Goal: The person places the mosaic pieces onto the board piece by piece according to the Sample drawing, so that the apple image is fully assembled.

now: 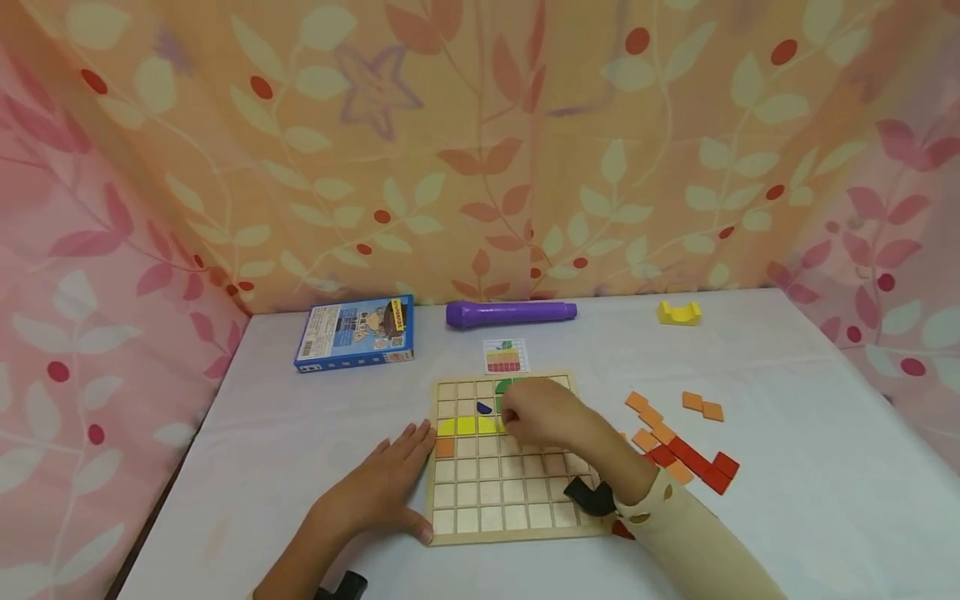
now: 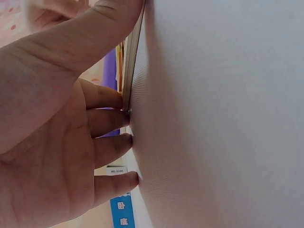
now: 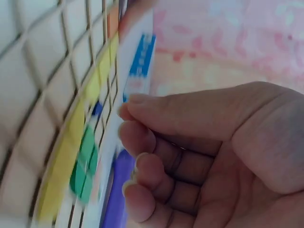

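Observation:
A wooden grid board (image 1: 480, 518) lies on the table. My left hand (image 1: 378, 487) spreads along its left edge; in the left wrist view the thumb and fingertips (image 2: 111, 97) touch the board's side and the tabletop. Over the upper middle of the board is my right hand (image 1: 547, 412), its fingers curled and the thumb against the index fingertip. No piece shows between them. Yellow tiles (image 1: 466, 426) form a row, with an orange tile (image 1: 445, 448) below its left end. Green pieces (image 3: 84, 164) and a small dark blue piece (image 1: 483, 407) sit above; my right hand partly hides the green ones.
Loose orange tiles (image 1: 651, 415) and red tiles (image 1: 693, 458) lie right of the board. Behind it are a pattern card (image 1: 507, 357), a purple microphone-shaped object (image 1: 517, 313), a blue box (image 1: 356, 333) and a yellow block (image 1: 679, 313). A floral curtain (image 1: 480, 167) backs the table.

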`<state>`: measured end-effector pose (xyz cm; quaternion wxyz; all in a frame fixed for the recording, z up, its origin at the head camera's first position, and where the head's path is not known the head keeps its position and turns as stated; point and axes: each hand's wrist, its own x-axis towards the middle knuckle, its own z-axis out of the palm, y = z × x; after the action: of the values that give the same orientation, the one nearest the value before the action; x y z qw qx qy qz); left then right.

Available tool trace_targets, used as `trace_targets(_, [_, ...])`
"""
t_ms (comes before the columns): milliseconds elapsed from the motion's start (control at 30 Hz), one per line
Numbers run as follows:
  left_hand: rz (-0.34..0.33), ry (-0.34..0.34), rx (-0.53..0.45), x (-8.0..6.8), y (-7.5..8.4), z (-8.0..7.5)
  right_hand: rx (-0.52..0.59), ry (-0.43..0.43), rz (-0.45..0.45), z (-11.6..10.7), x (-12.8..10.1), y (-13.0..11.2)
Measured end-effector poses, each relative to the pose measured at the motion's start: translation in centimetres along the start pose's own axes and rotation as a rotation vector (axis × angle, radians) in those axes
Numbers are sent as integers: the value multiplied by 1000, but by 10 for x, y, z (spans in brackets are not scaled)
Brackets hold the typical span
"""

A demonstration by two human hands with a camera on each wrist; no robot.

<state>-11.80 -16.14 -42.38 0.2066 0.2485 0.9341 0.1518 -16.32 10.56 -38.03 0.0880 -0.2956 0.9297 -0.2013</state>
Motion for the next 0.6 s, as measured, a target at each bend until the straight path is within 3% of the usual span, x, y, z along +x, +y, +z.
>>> trace_targets(133, [-1, -4, 4, 1, 1, 2, 25, -26, 91, -14, -20, 28])
trace_targets(400, [-4, -13, 7, 2, 0, 2, 149, -26, 387, -42, -68, 98])
trace_targets(600, [-3, -15, -6, 1, -1, 0, 148, -42, 564, -64, -103, 147])
